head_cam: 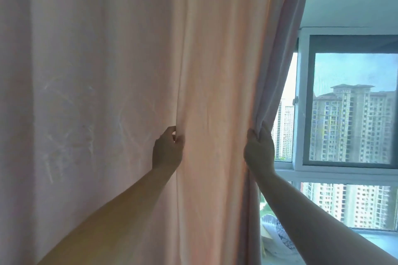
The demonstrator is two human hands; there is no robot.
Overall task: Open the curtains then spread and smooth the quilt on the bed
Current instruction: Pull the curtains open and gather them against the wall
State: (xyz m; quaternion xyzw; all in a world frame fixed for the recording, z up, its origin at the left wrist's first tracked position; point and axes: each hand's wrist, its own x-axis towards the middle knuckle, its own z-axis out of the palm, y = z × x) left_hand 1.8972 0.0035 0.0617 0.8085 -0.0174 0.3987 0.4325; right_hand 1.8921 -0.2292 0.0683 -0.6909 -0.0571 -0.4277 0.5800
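A pale pink curtain (97,92) fills the left and middle of the view, hanging in long folds with daylight glowing through it. The person's left hand (168,150) is curled around a vertical fold of that cloth, thumb and fingers pinching it, probably to gather the slack so the fabric bunches as it is drawn aside. To its right, a band of curtain stretches between the two hands. The right hand (259,149) grips the curtain's free edge, fingers wrapped tightly round the hem where the darker backing shows; holding the leading edge likely gives the best pull along the rail.

Further right, the uncovered part of the window (353,103) shows tall apartment blocks (353,127) outside, with a white frame crossing below. Under the right forearm, a patterned piece of fabric (277,234) lies on the window ledge (366,241); whether it is part of the quilt cannot be told, and the bed is out of view.

The curtain covers most of the glass, so the opening step seems only partly done. The heavy bunched cloth between the hands may resist sliding.
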